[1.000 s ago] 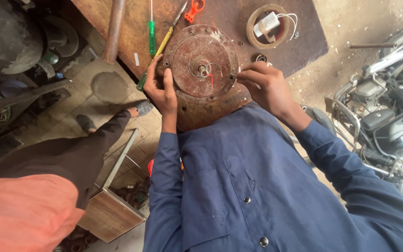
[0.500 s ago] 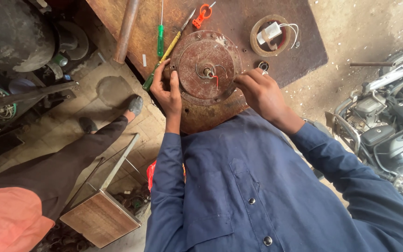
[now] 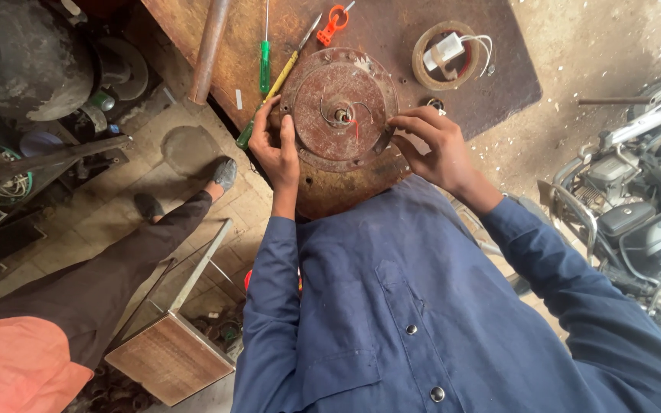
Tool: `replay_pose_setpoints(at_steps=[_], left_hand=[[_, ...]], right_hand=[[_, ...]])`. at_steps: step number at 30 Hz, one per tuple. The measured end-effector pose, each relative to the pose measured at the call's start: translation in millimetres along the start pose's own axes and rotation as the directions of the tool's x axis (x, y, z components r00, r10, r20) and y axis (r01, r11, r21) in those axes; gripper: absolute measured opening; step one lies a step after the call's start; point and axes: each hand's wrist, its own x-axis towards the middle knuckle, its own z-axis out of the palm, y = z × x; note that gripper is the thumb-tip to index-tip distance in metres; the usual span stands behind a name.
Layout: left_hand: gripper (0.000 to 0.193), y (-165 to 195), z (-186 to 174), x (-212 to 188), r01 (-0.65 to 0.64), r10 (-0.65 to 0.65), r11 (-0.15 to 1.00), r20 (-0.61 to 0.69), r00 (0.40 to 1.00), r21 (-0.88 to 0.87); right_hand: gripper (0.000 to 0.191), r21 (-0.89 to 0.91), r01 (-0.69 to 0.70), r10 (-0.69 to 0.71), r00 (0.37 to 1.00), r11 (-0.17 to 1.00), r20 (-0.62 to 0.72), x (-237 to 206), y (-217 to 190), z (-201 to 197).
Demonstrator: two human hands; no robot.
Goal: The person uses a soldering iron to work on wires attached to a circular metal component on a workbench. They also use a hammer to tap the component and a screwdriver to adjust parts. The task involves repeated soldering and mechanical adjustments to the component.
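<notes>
nearest the lens, dark blue buttoned shirt [image 3: 422, 321], both sleeves reaching up to the work. left hand [image 3: 278, 149] laid on the left rim of a round rusty motor cover [image 3: 340, 109], thumb upright against the plate's edge, remaining fingers curled behind the rim, gripping the disc rather than lying spread. right hand [image 3: 431, 145] at the right rim of the same disc, fingers [image 3: 407, 122] bunched and bent, tips pressed onto the plate's edge; whether anything small is pinched between them cannot be told. disc flat on a brown worn workbench [image 3: 392, 30], directly between the two hands, central shaft hole just inward of the right fingertips, with a thin red wire [image 3: 356, 126] beside it. just beyond the left fingers, a yellow-handled screwdriver [image 3: 281, 76] slanting under the disc's upper left edge, and left of it a green-handled screwdriver [image 3: 265, 57]. farther left on the bench, a rusty pipe [image 3: 208, 50]. beyond the disc, an orange-handled tool [image 3: 333, 19]. past the right fingers, a roll of tape [image 3: 445, 57] holding a small white part with wires. down left of the left hand, another person's dark trouser leg and shoe [image 3: 223, 172] on the tiled floor, next to a small wooden stool [image 3: 170, 359]. far right, a parked motorcycle [image 3: 644, 199].
</notes>
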Motion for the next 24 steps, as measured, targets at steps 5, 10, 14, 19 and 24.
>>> replay_pose_setpoints(at_steps=[5,10,14,19,24], left_hand=[[0.04,-1,2,-3,0.018,-0.018,1.0,0.006,1.0,0.0],[0.04,-2,3,-3,0.034,-0.034,0.999,-0.006,0.999,0.012],[0.04,-5,2,-1,0.028,-0.028,0.999,-0.001,1.0,0.018],[0.042,-8,0,-1,0.001,-0.001,0.999,0.007,1.0,0.033],[0.042,-11,0,0,0.022,-0.022,0.999,-0.002,1.0,0.042]], right_hand=[[0.026,-0.096,0.013,-0.016,1.0,0.995,-0.024,0,-2,2],[0.021,-0.07,-0.078,0.075,0.996,0.994,-0.056,-3,-3,9],[0.021,-0.025,-0.114,0.113,0.992,0.993,-0.057,-3,-4,12],[0.019,-0.148,-0.079,0.066,0.994,0.986,-0.093,0,-8,15],[0.021,-0.149,-0.057,0.046,0.996,0.987,-0.081,3,-10,10]])
